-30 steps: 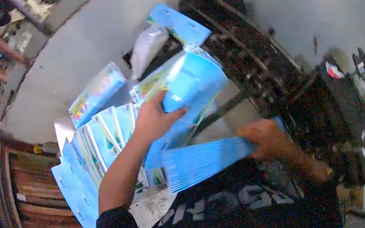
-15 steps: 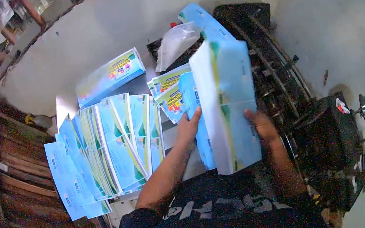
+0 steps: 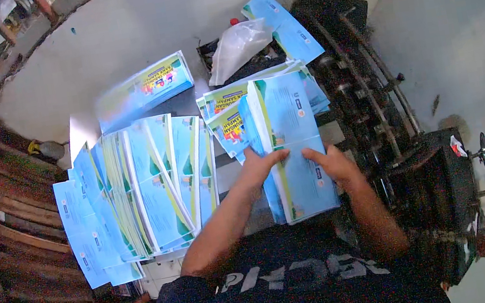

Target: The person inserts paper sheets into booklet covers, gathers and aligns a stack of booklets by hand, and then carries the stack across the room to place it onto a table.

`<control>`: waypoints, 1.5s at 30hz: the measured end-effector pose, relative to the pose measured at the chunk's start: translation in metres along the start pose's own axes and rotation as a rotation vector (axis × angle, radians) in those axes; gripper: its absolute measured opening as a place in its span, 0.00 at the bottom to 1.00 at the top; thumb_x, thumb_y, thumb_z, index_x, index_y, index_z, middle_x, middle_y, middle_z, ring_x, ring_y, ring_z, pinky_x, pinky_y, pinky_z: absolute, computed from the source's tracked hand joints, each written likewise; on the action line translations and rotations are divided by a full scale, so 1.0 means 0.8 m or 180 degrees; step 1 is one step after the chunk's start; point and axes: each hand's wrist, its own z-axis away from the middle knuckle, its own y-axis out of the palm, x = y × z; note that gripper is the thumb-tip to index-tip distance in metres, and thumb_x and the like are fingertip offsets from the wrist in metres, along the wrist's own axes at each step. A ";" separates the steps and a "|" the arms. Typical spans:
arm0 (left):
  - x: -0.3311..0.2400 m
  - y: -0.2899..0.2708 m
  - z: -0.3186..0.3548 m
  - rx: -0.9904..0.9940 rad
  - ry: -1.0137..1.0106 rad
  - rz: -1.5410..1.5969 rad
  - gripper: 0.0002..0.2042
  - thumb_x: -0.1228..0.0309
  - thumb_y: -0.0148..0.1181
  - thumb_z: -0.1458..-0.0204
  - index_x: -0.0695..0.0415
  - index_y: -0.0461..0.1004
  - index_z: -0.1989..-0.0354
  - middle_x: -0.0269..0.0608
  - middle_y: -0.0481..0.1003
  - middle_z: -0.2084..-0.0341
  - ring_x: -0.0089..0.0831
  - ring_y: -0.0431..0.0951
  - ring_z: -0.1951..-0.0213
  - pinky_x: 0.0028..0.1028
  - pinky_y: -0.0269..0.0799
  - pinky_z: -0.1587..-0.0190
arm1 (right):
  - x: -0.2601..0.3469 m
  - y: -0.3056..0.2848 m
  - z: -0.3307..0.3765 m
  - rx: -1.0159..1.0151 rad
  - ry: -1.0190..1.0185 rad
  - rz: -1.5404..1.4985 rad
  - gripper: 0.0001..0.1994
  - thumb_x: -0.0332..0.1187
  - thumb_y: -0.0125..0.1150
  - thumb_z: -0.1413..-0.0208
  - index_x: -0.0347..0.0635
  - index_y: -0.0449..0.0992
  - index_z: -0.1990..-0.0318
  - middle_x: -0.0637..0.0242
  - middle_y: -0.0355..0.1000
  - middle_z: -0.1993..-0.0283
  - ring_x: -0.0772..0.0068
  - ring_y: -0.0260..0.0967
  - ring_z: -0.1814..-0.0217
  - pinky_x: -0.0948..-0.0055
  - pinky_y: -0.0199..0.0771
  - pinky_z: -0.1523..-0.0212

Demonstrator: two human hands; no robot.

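Observation:
Between my hands is a stack of light blue printed sheets (image 3: 292,120) with a green strip along its left side. My left hand (image 3: 260,169) grips the left edge, thumb on top and fingers hidden beneath. My right hand (image 3: 333,164) closes on the right edge, its thumb also lying on the top sheet. More blue sheets show under the stack's left side. Just beyond my left hand lie covers with yellow and green printing (image 3: 229,126). Left of my left forearm, many similar blue sheets (image 3: 159,173) overlap in a fanned row.
A neat pile of printed covers (image 3: 147,89) sits at the back left. Behind the held stack are a dark tray (image 3: 242,73) with a whitish plastic bag (image 3: 240,48) and loose blue sheets (image 3: 285,24). Dark machinery with metal rods (image 3: 360,66) stands close on the right.
The held stack was raised and tilted, and now lies lower and flatter. My left thumb has come onto its top, and my right hand has moved inward over its edge.

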 end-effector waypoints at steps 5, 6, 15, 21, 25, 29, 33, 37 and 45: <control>-0.044 -0.004 0.053 -0.0154 0.0030 0.0155 0.48 0.56 0.73 0.70 0.67 0.54 0.42 0.55 0.70 0.53 0.43 0.73 0.53 0.38 0.71 0.52 | -0.016 0.005 -0.012 0.0384 -0.0153 0.0425 0.26 0.47 0.60 0.46 0.32 0.69 0.49 0.63 0.73 0.56 0.69 0.70 0.56 0.68 0.70 0.53; -0.001 -0.006 0.029 -0.0345 -0.0025 0.0250 0.52 0.54 0.74 0.72 0.68 0.51 0.40 0.58 0.68 0.51 0.45 0.73 0.52 0.39 0.71 0.51 | -0.011 0.009 -0.004 0.0618 0.0186 0.0023 0.27 0.47 0.59 0.46 0.32 0.69 0.48 0.63 0.72 0.55 0.69 0.69 0.55 0.68 0.69 0.53; -0.029 0.000 0.188 -0.0934 0.1803 -0.0455 0.55 0.62 0.74 0.74 0.65 0.43 0.37 0.57 0.62 0.47 0.45 0.64 0.43 0.35 0.59 0.40 | 0.007 0.071 0.034 0.1174 -0.0444 -0.0367 0.29 0.48 0.59 0.49 0.36 0.66 0.45 0.62 0.68 0.50 0.65 0.66 0.49 0.64 0.66 0.48; -0.034 -0.044 0.311 -0.1751 0.2945 -0.0417 0.54 0.65 0.74 0.77 0.61 0.46 0.37 0.54 0.62 0.47 0.45 0.63 0.43 0.36 0.59 0.41 | 0.065 0.167 0.103 0.1933 -0.0621 0.0015 0.30 0.48 0.58 0.49 0.36 0.65 0.44 0.60 0.67 0.48 0.64 0.64 0.47 0.62 0.65 0.46; -0.028 -0.088 0.454 -0.2008 0.2131 -0.0149 0.59 0.57 0.74 0.73 0.64 0.38 0.34 0.58 0.53 0.40 0.48 0.55 0.37 0.38 0.52 0.37 | 0.083 0.243 0.167 0.2465 -0.0734 0.0256 0.30 0.48 0.58 0.49 0.37 0.64 0.43 0.59 0.66 0.47 0.63 0.64 0.46 0.60 0.64 0.45; 0.052 -0.151 0.549 -0.3154 0.2673 -0.0354 0.59 0.57 0.74 0.73 0.65 0.38 0.35 0.59 0.53 0.40 0.47 0.57 0.38 0.36 0.53 0.37 | 0.081 0.337 0.250 0.2962 -0.0782 0.0506 0.31 0.48 0.58 0.50 0.37 0.63 0.42 0.58 0.65 0.46 0.62 0.63 0.45 0.59 0.64 0.44; 0.127 -0.218 0.648 -0.3974 0.2826 0.0096 0.59 0.56 0.74 0.73 0.66 0.38 0.35 0.60 0.55 0.41 0.46 0.58 0.39 0.35 0.54 0.37 | 0.068 0.451 0.348 0.3579 -0.0743 0.0745 0.32 0.48 0.58 0.50 0.38 0.61 0.42 0.57 0.64 0.44 0.61 0.62 0.44 0.58 0.63 0.43; 0.205 -0.268 0.700 -0.4788 0.2771 0.0969 0.59 0.56 0.74 0.73 0.67 0.39 0.35 0.59 0.58 0.42 0.45 0.59 0.39 0.35 0.54 0.38 | 0.039 0.544 0.447 0.4160 -0.0374 0.1005 0.32 0.48 0.57 0.50 0.38 0.60 0.41 0.56 0.63 0.43 0.61 0.61 0.43 0.56 0.62 0.43; 0.259 -0.248 0.752 -0.6115 0.3081 0.2020 0.56 0.59 0.75 0.71 0.65 0.42 0.36 0.56 0.61 0.45 0.42 0.61 0.42 0.35 0.56 0.39 | 0.040 0.624 0.538 0.4967 -0.0904 0.2198 0.37 0.46 0.66 0.62 0.39 0.62 0.43 0.54 0.65 0.49 0.54 0.65 0.48 0.55 0.69 0.49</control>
